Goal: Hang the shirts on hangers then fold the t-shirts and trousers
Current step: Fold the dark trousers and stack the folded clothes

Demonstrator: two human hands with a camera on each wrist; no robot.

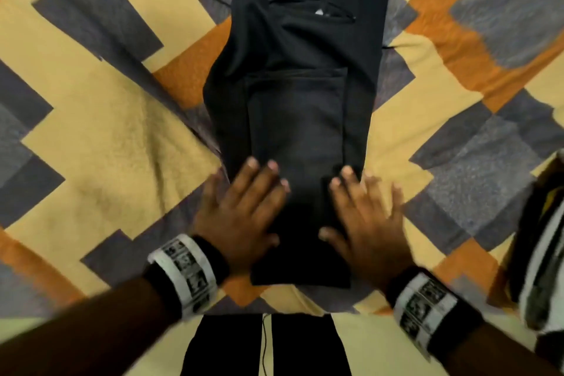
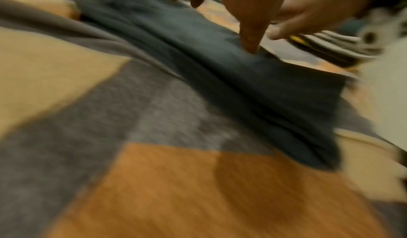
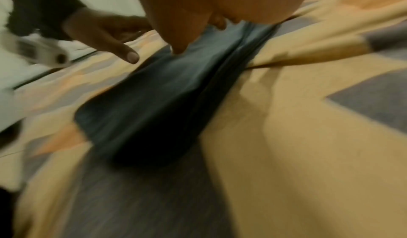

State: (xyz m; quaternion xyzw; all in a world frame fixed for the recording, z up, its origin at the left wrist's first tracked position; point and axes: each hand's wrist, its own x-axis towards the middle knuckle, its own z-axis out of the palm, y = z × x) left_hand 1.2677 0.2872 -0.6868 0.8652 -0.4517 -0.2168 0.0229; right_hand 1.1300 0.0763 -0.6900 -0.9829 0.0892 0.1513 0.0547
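Observation:
Dark trousers (image 1: pixel 299 107) lie lengthwise on the patterned bed cover, waist far from me, the legs folded back over the seat. My left hand (image 1: pixel 244 201) lies flat with straight fingers on the near left part of the folded legs. My right hand (image 1: pixel 363 207) lies flat on the near right part, its outer fingers over the trousers' edge onto the cover. The left wrist view shows the trousers (image 2: pixel 220 71) under my thumb, with the right hand (image 2: pixel 308 15) beyond. In the right wrist view the trousers (image 3: pixel 158 99) run away from my palm toward the left hand (image 3: pixel 105 33).
The bed cover (image 1: pixel 106 119) has yellow, orange and grey blocks. A pile of striped folded clothes (image 1: pixel 540 253) sits at the right edge. The near edge of the bed (image 1: pixel 381 342) is by my legs.

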